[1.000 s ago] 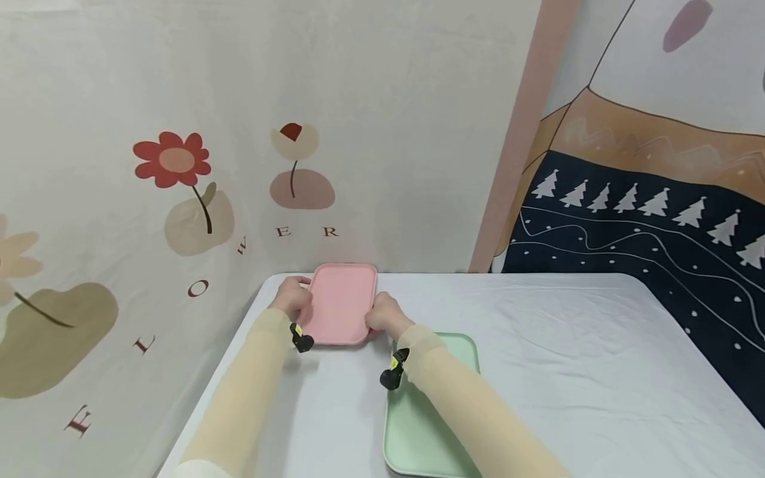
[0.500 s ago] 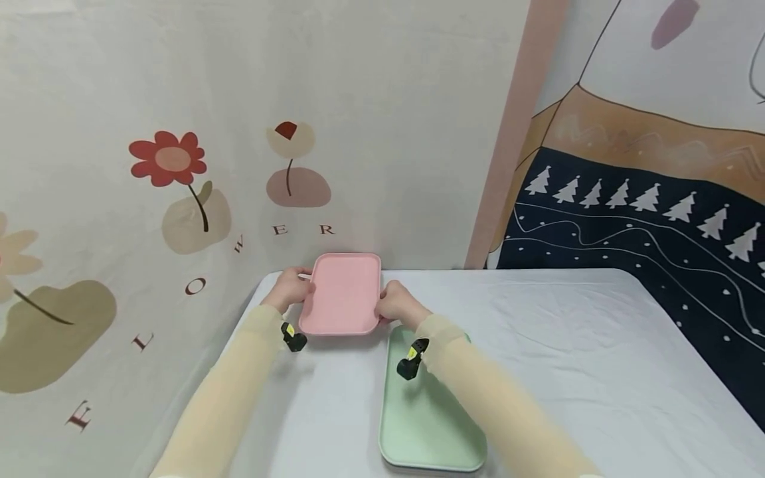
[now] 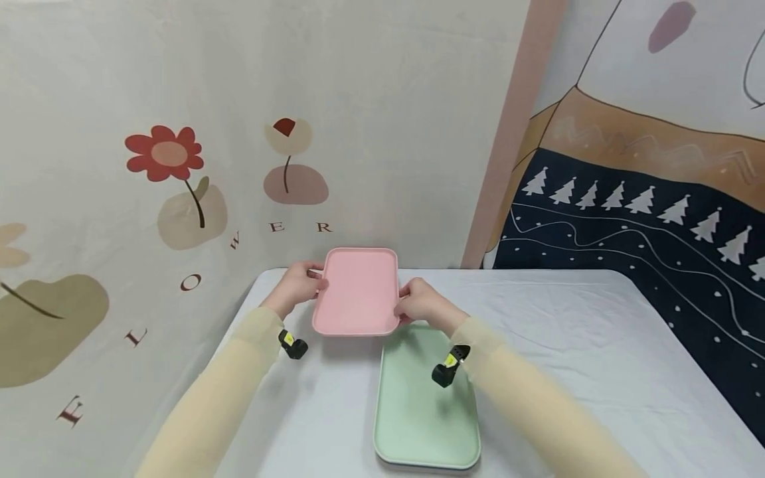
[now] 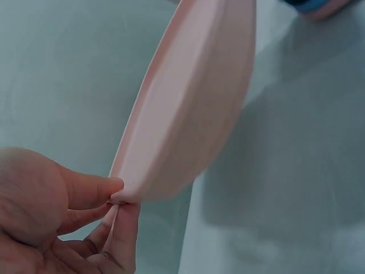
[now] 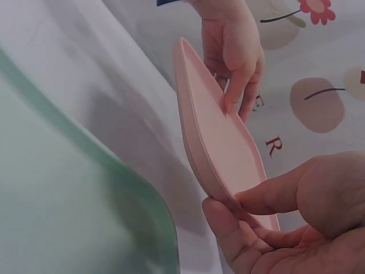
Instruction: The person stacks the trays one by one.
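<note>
A pink rectangular tray [image 3: 360, 292] with a low raised rim hangs above the back of the table, its shadow falling on the cloth beneath. My left hand [image 3: 299, 284] pinches its left edge; in the left wrist view the thumb lies over the rim and fingers are underneath. On the opposite edge, my right hand [image 3: 425, 302] pinches the rim between thumb and fingers, as the right wrist view also shows. Below and to the right, a larger green tray [image 3: 427, 405] lies on the table, partly under my right wrist. A second layer shows under its front edge.
A white cloth covers the table [image 3: 568, 358]. Behind and to the left hangs a pale curtain [image 3: 388, 119] printed with flowers and letters. A dark, tree-patterned cloth [image 3: 633, 232] hangs at the right. Each wrist wears a small black camera [image 3: 293, 344].
Both hands have lifted the pink tray off the table and carried it rightward, toward the green tray's far end. The green tray is less covered by my right arm now.
</note>
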Motion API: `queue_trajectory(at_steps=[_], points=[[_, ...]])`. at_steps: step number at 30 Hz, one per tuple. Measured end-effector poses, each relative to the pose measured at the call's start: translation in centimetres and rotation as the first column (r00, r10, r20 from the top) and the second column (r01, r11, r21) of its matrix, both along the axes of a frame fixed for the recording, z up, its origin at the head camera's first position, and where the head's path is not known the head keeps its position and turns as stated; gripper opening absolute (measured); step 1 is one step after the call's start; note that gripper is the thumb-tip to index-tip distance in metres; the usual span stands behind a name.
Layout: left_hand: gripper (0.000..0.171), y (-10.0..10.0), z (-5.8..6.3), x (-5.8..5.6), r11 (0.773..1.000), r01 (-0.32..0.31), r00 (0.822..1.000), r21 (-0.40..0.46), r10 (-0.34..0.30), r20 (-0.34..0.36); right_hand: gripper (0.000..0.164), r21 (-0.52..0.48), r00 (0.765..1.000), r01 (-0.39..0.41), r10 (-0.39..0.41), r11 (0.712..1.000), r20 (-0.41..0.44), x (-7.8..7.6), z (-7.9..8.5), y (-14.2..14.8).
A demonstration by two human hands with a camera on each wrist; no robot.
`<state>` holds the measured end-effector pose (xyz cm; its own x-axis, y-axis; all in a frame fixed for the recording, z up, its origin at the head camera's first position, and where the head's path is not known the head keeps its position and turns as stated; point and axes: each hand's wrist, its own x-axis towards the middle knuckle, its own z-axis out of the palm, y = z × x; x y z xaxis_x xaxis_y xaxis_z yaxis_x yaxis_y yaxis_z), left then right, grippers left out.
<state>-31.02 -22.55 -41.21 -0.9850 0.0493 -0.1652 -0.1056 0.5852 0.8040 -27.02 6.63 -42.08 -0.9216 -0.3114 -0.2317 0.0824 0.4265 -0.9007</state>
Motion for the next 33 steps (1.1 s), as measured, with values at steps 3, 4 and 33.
queue_trajectory(at_steps=[3, 4, 33], points=[[0.053, 1.0, 0.2, 0.7, 1.0, 0.009, 1.0, 0.026, -0.008, -0.013, 0.035, 0.003, 1.0, -0.002, 0.002, 1.0, 0.007, 0.9, 0.5, 1.5], [0.053, 1.4, 0.2, 0.9, 0.999, 0.011, 1.0, 0.039, -0.01, -0.022, 0.036, 0.001, 1.0, -0.003, 0.003, 1.0, 0.009, 1.2, 0.6, 2.1], [0.053, 9.1, -1.8, 8.2, 0.96, 0.125, 0.986, 0.251, -0.093, -0.138, 0.042, -0.078, 1.0, -0.019, 0.02, 0.997, 0.01, 10.1, 0.9, 11.6]])
